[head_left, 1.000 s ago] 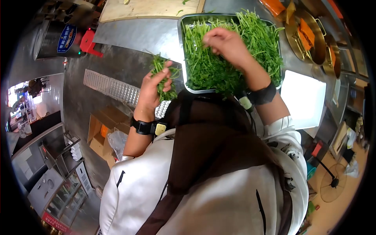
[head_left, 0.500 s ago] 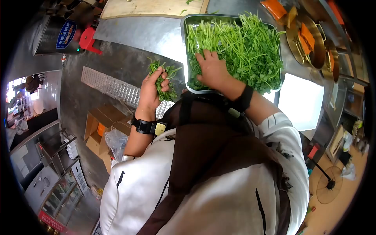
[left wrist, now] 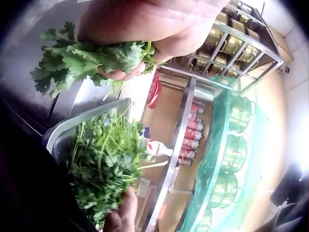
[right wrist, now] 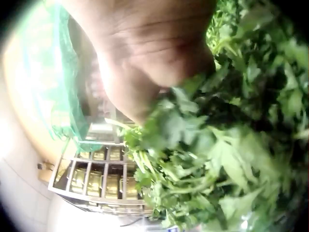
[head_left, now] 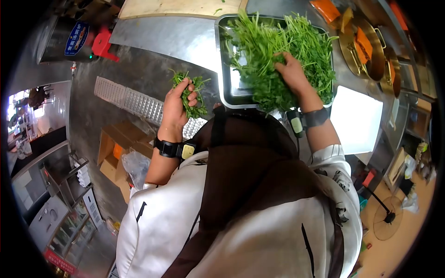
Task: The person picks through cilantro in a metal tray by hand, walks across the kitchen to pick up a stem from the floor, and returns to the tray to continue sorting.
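We had left hand (head_left: 174, 107) curled round small herb bunch (head_left: 198, 98), left of tray (head_left: 219, 60); right hand (head_left: 295, 75) gripped larger clump (head_left: 266, 76) over tray's middle, more greens (head_left: 321, 65) at right. Likely trouble, we judged: loose outer sprigs spilling past near rim, clump overfilling grip.

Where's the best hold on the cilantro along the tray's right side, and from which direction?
Grip the cilantro by its stems, likely from above at the far end of the tray: they lie exposed and roughly parallel, while the leaves mass toward the near end.
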### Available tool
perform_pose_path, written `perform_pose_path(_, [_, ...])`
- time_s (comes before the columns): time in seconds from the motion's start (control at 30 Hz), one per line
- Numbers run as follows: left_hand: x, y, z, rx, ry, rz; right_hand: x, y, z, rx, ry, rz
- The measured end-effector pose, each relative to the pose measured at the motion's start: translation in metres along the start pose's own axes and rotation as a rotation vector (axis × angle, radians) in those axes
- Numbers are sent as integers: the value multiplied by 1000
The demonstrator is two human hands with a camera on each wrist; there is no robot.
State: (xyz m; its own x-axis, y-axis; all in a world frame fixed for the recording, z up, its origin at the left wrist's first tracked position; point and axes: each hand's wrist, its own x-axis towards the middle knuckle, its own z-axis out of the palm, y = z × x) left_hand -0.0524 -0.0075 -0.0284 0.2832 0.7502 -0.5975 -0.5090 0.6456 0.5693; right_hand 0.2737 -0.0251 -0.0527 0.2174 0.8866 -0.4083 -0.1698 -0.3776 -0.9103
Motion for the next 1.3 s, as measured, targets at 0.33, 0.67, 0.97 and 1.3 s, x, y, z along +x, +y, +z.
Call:
perform_pose_path(0.33, [-5, 3, 19, 91, -11, -2, -3, 4, -1, -716, 308, -207])
perform_pose_path(0.67, [-11, 1, 13, 75, -12, 5, -2, 7, -3, -713, 259, -264])
perform_pose_path(0.97, [-12, 3, 5, 56, -7, 12, -8, 0, 3, -707, 232, -200])
perform_pose_path(1.3, [-15, 4, 4, 54, 10, 11, -5, -42, 61, -1167, 149, -917])
